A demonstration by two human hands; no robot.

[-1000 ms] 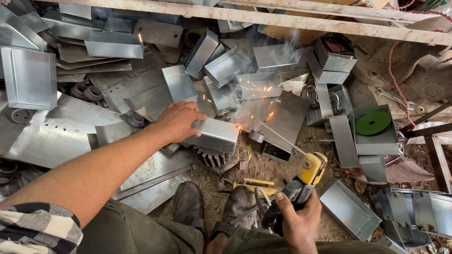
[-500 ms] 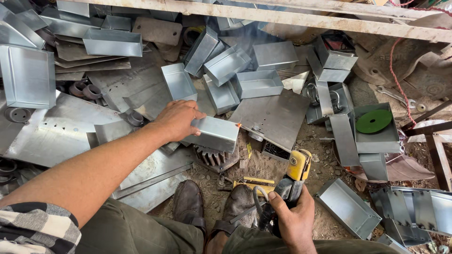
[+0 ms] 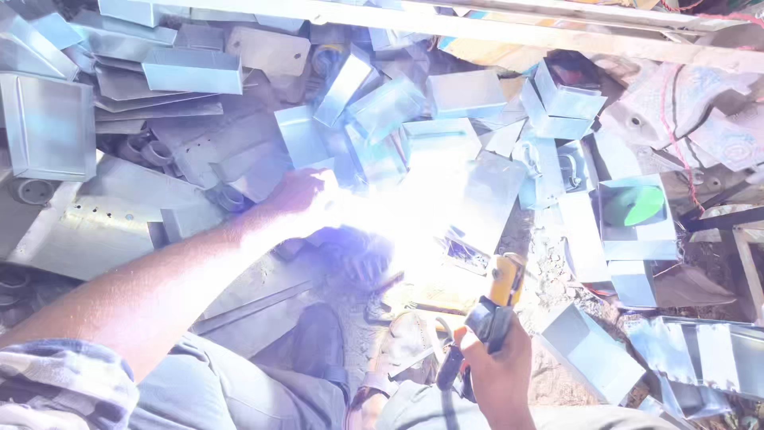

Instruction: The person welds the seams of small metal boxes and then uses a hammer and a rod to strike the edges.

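Since the earlier frame a white glare has flared at 12 o'clock from the welding holder (image 3: 497,299), which the right hand (image 3: 497,370) clasps. The left hand (image 3: 298,195) presses the metal box (image 3: 350,203); its fingers are washed out. It is best to keep both steady.

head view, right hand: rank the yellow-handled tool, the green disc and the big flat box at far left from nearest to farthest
From the right hand:
1. Yellow-handled tool, gripped in it, low centre.
2. Green disc, up and to the right, inside a metal box.
3. Big flat box, far left.
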